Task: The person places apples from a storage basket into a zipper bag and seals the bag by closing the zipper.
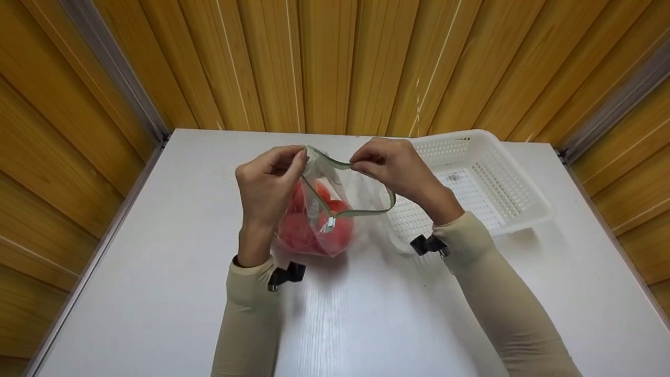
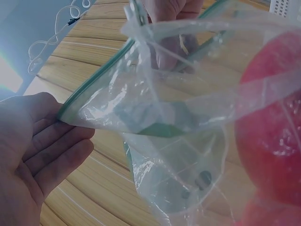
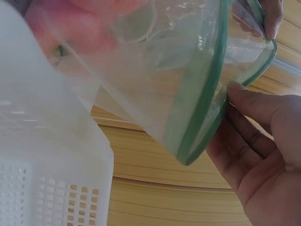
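Observation:
A clear zip bag (image 1: pixel 316 168) with a green-edged mouth stands on the table, its mouth spread wide. Red apples (image 1: pixel 296 230) fill its lower part; a stem shows on one apple (image 3: pixel 59 52) in the right wrist view. A small whitish slider (image 1: pixel 330 222) sits on the near side of the rim. My left hand (image 1: pixel 268 186) pinches the left corner of the mouth between thumb and fingers. On the far edge, further right, my right hand (image 1: pixel 398 168) pinches the green strip (image 3: pixel 207 117). Part of the bag behind the hands is hard to see.
A white perforated plastic basket (image 1: pixel 523 175) stands right of the bag, partly behind my right forearm; no apples show in it. The white table (image 1: pixel 172 251) runs up to a wood-patterned wall (image 1: pixel 330 63). A white cable (image 2: pixel 51 37) hangs at the left wrist view's upper left.

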### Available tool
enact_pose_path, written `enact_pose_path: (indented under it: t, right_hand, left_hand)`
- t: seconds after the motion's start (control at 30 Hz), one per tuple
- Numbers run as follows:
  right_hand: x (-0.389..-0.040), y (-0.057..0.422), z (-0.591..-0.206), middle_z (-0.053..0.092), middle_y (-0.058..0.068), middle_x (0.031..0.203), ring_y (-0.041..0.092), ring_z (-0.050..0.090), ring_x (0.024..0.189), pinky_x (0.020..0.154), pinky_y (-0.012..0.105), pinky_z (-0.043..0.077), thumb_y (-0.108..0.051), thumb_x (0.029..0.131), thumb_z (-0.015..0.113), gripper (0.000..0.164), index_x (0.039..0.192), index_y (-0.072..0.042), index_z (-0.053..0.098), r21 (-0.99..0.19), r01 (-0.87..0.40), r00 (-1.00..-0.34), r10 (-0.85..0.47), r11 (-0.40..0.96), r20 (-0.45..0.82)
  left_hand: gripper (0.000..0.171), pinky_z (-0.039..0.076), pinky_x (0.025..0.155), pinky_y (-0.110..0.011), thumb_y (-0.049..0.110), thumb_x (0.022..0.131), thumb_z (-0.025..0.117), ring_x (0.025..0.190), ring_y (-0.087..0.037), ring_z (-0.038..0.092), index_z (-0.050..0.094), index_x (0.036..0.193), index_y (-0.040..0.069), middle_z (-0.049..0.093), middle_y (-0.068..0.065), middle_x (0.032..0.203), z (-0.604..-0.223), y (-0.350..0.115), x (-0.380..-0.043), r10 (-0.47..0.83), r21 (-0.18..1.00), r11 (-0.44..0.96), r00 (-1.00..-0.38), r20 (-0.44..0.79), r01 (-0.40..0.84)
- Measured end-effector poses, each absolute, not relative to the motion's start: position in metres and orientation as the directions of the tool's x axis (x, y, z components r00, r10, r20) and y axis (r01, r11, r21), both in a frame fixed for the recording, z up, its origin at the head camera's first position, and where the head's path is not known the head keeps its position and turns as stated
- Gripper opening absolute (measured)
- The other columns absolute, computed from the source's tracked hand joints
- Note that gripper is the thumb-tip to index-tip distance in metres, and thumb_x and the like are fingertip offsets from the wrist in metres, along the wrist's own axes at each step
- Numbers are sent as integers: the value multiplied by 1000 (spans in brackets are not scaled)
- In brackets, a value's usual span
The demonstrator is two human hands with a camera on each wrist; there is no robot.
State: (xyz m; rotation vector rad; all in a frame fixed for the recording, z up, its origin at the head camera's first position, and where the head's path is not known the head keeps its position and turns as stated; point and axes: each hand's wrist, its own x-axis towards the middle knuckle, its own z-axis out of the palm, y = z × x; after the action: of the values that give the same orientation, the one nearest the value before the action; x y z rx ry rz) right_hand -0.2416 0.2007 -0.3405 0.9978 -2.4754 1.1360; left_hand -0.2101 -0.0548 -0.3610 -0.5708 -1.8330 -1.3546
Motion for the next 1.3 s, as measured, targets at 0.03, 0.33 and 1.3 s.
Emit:
enact_pose_path:
  t: [0.03, 0.33, 1.3]
  right_hand:
    - [-243, 200, -339, 77, 6, 94, 15, 69, 83, 74, 25, 56, -5, 94, 80, 7, 101, -3, 81, -583, -664, -745, -485, 468, 458]
    - [-260, 196, -329, 75, 8, 86, 13, 68, 73, 67, 22, 57, -6, 96, 77, 7, 99, 1, 80, -755, -472, -874, -354, 455, 333]
    - [-287, 207, -331, 74, 14, 90, 15, 68, 73, 69, 24, 59, -8, 96, 77, 15, 101, 6, 78, -850, -361, -932, -183, 383, 313]
  left_hand:
    - [7, 60, 67, -23, 2, 94, 78, 70, -16, 73, 82, 98, -3, 80, -7, 90, -361, -55, -210, -90, 595, 334, -604, 792, 731]
    - [16, 63, 72, -28, 4, 88, 86, 78, -18, 76, 80, 102, -2, 80, -6, 94, -360, -59, -207, -97, 579, 346, -585, 805, 738]
    - [12, 53, 62, -32, 10, 83, 90, 67, -15, 59, 78, 85, 9, 66, 4, 70, -351, -46, -169, 447, 534, 690, -868, 216, 488]
